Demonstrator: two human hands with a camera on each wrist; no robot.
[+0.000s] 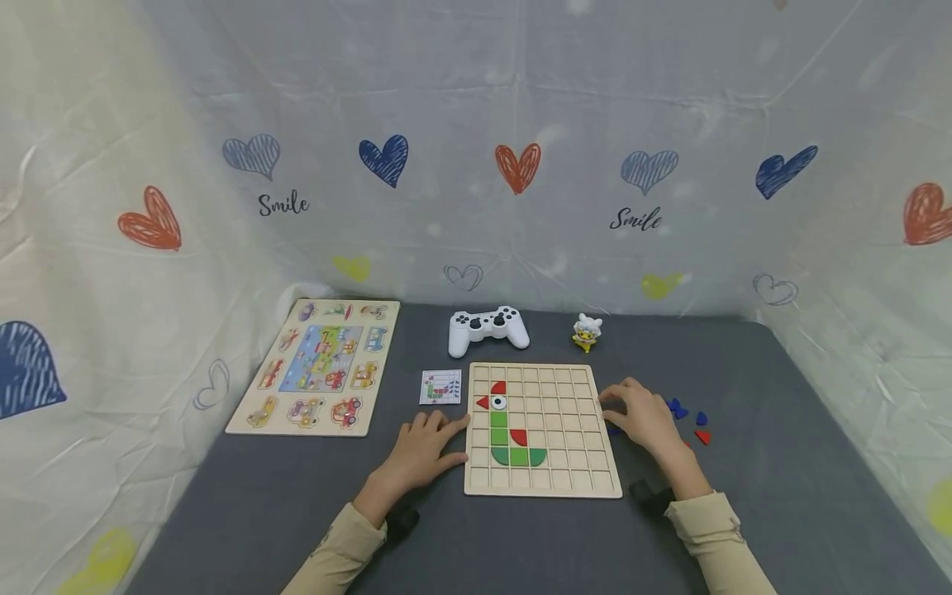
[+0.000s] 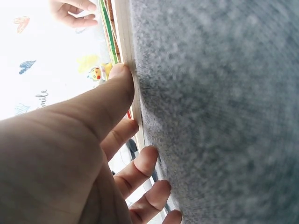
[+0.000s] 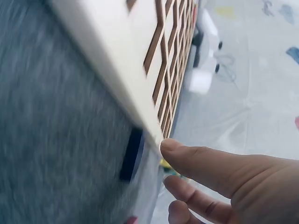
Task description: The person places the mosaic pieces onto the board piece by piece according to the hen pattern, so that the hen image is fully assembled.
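A pale wooden grid board [image 1: 565,426] lies on the table, holding a bird-like figure of red, green and white pieces on its left side. My left hand [image 1: 418,453] touches the board's left edge with thumb and fingertips, its fingers spread apart. At the right edge, my right hand [image 1: 644,420] rests with bent fingers, the thumb [image 3: 174,145] right at the rim in the right wrist view. Close below that thumb, a blue piece [image 3: 132,155] sits beside the board. Several loose blue pieces [image 1: 678,409] and a red triangle [image 1: 702,436] lie right of the right hand.
A small pattern card [image 1: 442,387] lies by the board's upper left. Behind the board are a white game controller [image 1: 487,328] and a small white-and-yellow figurine [image 1: 587,332]. A wooden vehicle puzzle [image 1: 323,368] lies at the left. A heart-printed cloth hangs around the table.
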